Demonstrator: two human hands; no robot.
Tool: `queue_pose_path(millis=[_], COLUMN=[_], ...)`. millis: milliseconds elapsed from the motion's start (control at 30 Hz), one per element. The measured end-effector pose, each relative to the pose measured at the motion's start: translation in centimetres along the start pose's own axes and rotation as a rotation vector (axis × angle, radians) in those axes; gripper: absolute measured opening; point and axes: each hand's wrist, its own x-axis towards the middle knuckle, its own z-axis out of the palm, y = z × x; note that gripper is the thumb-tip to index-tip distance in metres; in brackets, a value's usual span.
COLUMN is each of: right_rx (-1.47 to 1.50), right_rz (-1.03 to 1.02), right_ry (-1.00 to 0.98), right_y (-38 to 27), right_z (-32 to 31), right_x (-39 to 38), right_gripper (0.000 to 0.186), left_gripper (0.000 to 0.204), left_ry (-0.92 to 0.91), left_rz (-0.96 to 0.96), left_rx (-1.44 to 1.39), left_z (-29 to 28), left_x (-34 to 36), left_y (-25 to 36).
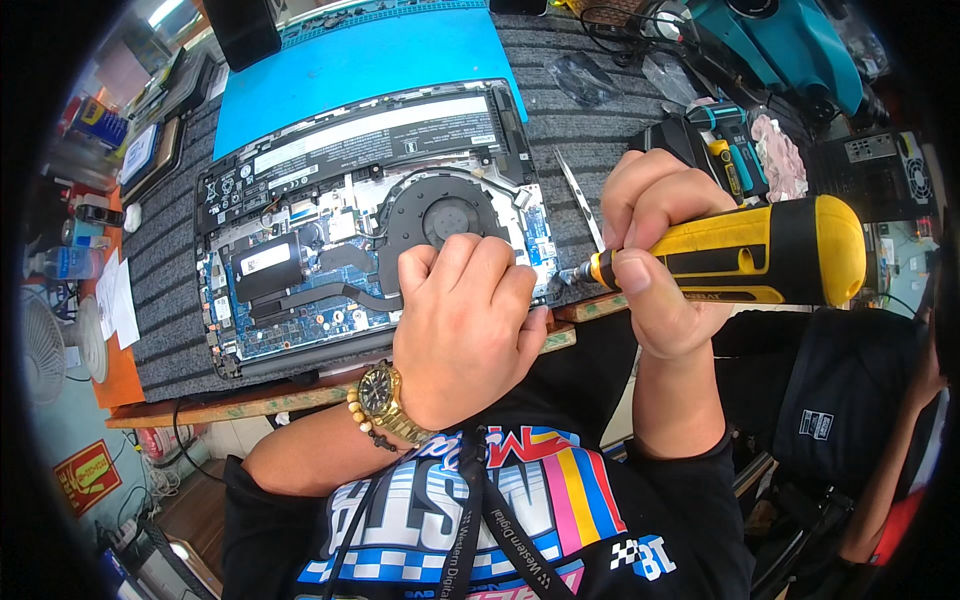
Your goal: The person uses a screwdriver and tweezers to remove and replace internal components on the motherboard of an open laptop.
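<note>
Laptop, internals exposed, lies on the striped grey cover of the surface, its near side toward the wearer's body. Battery runs along the far side; round fan sits right of middle, with dark heat pipes leading off to the left.

Left grip: over the laptop's near right part, just on the near side of the fan. Knuckles up, fingers curled downward, thumb toward the right. Fingertips hidden beneath the hand; cannot tell whether anything is held. Gold wristwatch and bead bracelet on this wrist.

Right grip: closed about the front end of a yellow-and-black screwdriver, thumb on the near side, fingers on the far side. Held roughly level, butt to the right, shaft aimed left at the laptop's near right corner. Laptop therefore lies to the left of this grip, just beyond the driver's working end. Contact between tip and laptop: cannot tell.

Tweezers between the laptop and the right grip, near the fingers. Blue mat extends beyond the laptop's far edge. Teal-and-black tool farther right, beside crumpled pale material.
</note>
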Motion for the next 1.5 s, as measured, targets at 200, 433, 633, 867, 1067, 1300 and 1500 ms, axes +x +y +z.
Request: queue_pose_path(millis=[200, 433, 633, 867, 1067, 1300, 1500], right_rx=[-0.054, -0.039, -0.128, -0.138, -0.116, -0.023, -0.003], right_rz=[-0.049, -0.023, 0.012, -0.001, 0.008, -0.026, -0.004], right_ry=[-0.001, 0.067, 0.068, 0.043, 0.041, 0.012, 0.006], right_y=[0.0, -0.2, -0.6, -0.6, -0.5, 0.0, -0.1], right_z=[0.2, 0.5, 1.0, 0.8, 0.9, 0.1, 0.1], right_x=[0.2, -0.2, -0.2, -0.1, -0.1, -0.1, -0.2], right_gripper=[0.022, 0.023, 0.031, 0.030, 0.029, 0.022, 0.022], left_gripper=[0.037, 0.038, 0.038, 0.038, 0.037, 0.037, 0.039], left_ry=[-0.004, -0.006, 0.009, -0.002, -0.002, -0.005, -0.001], left_rz=[-0.012, -0.005, 0.010, 0.006, 0.000, 0.000, 0.003], left_rx=[0.015, 0.011, 0.002, 0.001, 0.006, 0.011, 0.007], left_z=[0.1, 0.1, 0.2, 0.1, 0.1, 0.1, 0.0], left_x=[0.0, 0.0, -0.2, -0.1, -0.1, -0.1, -0.1], left_y=[0.0, 0.0, -0.2, -0.1, -0.1, -0.1, 0.0])
